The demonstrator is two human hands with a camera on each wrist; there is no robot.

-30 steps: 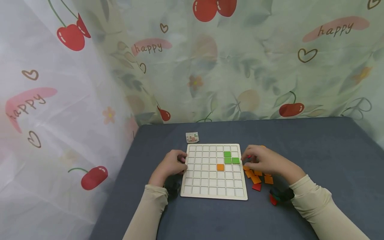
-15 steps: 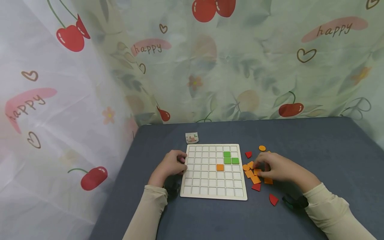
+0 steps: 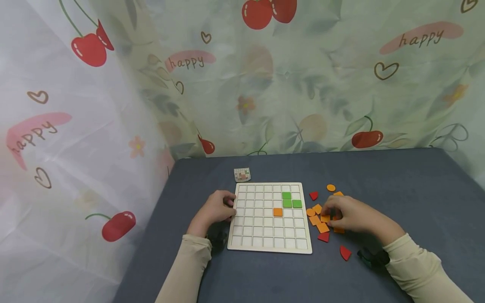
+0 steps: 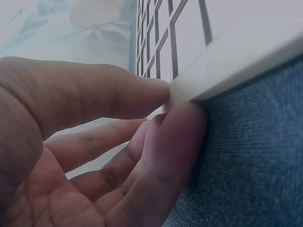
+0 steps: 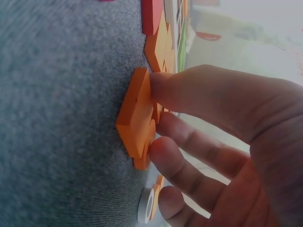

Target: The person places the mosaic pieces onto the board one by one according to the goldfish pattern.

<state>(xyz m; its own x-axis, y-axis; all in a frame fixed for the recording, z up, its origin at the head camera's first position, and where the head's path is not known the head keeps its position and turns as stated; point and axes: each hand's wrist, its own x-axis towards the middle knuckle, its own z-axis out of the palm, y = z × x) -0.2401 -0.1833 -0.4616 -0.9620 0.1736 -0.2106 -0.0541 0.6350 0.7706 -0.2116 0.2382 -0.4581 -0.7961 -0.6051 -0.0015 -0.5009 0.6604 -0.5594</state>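
Three green squares (image 3: pixel 287 203) and one orange square (image 3: pixel 278 212) occupy the grid board (image 3: pixel 255 231), nearer the worktop's (image 3: pixel 398 181) left edge than its right, the left hand (image 3: pixel 214 207) pinching the grid board, the right hand (image 3: pixel 350 213), thumb and fingers parted, at loose orange tiles (image 3: pixel 322 227).

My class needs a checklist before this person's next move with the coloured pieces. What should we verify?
1. Grid board lying flat: ok.
2. Left hand holding the board's left edge: ok.
3. Three green square tiles and one orange square tile each within a cell: ok.
4. Right hand's grip on an orange piece secure: cannot tell; fingers partly hide it.
5. Loose pieces sorted by colour: not ok; red ones lie around orange.
6. Small pattern card matched: cannot tell; too small.
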